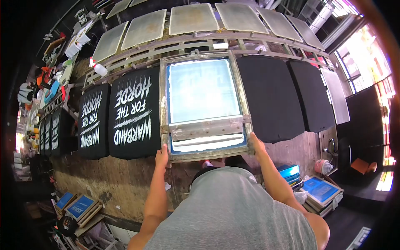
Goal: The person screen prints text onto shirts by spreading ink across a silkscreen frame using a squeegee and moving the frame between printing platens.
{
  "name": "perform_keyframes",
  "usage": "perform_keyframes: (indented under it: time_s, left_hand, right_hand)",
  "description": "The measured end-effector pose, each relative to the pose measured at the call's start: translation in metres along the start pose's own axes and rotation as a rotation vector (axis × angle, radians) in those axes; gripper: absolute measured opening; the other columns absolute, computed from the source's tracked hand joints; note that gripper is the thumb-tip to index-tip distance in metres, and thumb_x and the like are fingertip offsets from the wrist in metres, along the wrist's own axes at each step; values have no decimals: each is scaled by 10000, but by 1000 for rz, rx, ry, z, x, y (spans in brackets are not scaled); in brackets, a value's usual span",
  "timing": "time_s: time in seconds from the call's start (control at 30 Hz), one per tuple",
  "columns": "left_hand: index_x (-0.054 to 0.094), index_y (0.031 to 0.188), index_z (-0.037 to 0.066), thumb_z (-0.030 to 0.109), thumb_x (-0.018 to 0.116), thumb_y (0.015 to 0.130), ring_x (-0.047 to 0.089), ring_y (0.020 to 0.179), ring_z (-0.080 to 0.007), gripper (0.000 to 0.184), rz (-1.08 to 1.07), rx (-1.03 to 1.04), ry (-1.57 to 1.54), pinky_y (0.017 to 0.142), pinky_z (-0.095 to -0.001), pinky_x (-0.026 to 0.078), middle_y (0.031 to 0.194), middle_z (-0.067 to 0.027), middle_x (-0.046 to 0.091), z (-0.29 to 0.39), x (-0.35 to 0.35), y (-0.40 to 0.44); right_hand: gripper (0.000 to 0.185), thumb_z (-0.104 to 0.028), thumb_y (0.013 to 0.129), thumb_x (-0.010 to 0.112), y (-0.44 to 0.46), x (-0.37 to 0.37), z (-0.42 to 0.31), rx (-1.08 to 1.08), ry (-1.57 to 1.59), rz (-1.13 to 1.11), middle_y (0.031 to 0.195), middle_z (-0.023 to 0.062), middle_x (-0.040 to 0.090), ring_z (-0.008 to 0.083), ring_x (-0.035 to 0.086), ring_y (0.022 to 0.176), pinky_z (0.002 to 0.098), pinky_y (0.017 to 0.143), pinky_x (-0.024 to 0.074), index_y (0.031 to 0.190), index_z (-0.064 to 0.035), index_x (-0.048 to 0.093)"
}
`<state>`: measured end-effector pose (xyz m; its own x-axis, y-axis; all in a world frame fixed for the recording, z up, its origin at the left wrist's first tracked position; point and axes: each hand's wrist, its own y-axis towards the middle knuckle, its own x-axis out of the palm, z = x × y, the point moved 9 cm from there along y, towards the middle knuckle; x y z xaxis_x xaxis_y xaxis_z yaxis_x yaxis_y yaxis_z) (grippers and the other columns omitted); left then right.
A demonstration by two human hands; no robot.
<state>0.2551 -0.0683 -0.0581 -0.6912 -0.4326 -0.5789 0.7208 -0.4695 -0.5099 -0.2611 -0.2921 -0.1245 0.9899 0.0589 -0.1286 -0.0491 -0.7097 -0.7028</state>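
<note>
Left grip point(162, 156) and right grip point(257, 144) clasp the screen frame point(208, 155) near its corners at the worktop point(246, 36)'s near edge — probably stiff, weighty, its mesh point(204, 89) fragile — best held by the rails.

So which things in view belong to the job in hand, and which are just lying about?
In the job, by the look of it:
- framed screen, held by left hand and right hand
- squeegee across it
- lettered black shirts
- plain black shirts

Apparently lying about:
- stacked blue screens
- black cap
- bucket
</note>
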Motion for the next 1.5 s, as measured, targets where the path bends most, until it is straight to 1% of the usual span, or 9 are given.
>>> perform_keyframes:
  time_s: [0.13,0.27,0.33,0.63,0.8,1.0,1.17,1.3,1.5]
  left_hand:
    - [718,941,-48,732,356,968,689,854,-344,861,21,-135,-230,776,-465,492,876,-173,718,-26,17,22]
    - [662,1146,-96,662,277,1018,651,1045,-404,859,224,-119,-278,917,-471,474,1103,-254,689,-21,18,-26]
    - [645,1192,-97,651,268,1024,629,1115,-420,854,256,-68,-238,964,-469,456,1171,-274,671,-28,47,-45]
    - [642,1155,-111,599,246,1042,583,1164,-484,821,161,-14,-199,986,-514,420,1188,-338,641,56,282,-146]
    - [657,1073,-130,582,251,1039,599,1107,-516,819,171,17,-29,961,-543,431,1084,-359,662,113,341,-187]
    - [672,1103,2,575,340,1005,618,1109,-470,669,225,-91,11,963,-528,449,1149,-299,666,138,368,-200]
    - [663,1201,123,549,489,957,591,1136,-466,522,283,112,-64,974,-524,462,1180,-302,619,185,354,-224]
    - [637,1251,122,490,631,903,572,1071,-446,507,341,396,6,940,-526,459,1240,-234,555,181,359,-208]
    - [632,1288,73,544,610,901,507,1158,-411,609,302,234,192,967,-532,425,1247,-180,538,184,366,-211]
  right_hand:
    - [776,-654,876,650,-30,14,-22,59,136,-30,1154,162,688,229,661,1003,388,868,521,1198,52,685]
    - [586,-579,929,636,-21,-15,-10,-66,213,125,808,36,623,151,548,699,343,619,448,958,1,714]
    - [602,-541,948,624,-24,-48,-9,-61,180,69,984,68,663,170,610,833,337,743,510,1146,24,687]
    - [546,-521,975,596,110,-324,-13,-274,42,90,969,72,672,178,646,846,342,742,531,1110,2,674]
    - [532,-508,971,621,129,-388,-56,-188,72,36,1002,59,667,168,647,854,347,729,536,1150,-9,661]
    - [527,-499,955,625,136,-404,-83,-152,141,28,986,43,648,166,626,832,338,721,522,1167,-17,658]
    - [497,-494,949,631,126,-401,-98,-189,154,1,1023,43,618,165,606,896,357,751,519,1162,-46,659]
    - [447,-436,940,684,113,-401,-103,-170,121,91,920,27,630,154,600,824,333,734,508,1142,-39,664]
    - [524,-502,937,616,149,-407,-97,-239,-182,186,826,60,661,180,580,747,353,720,477,942,15,700]
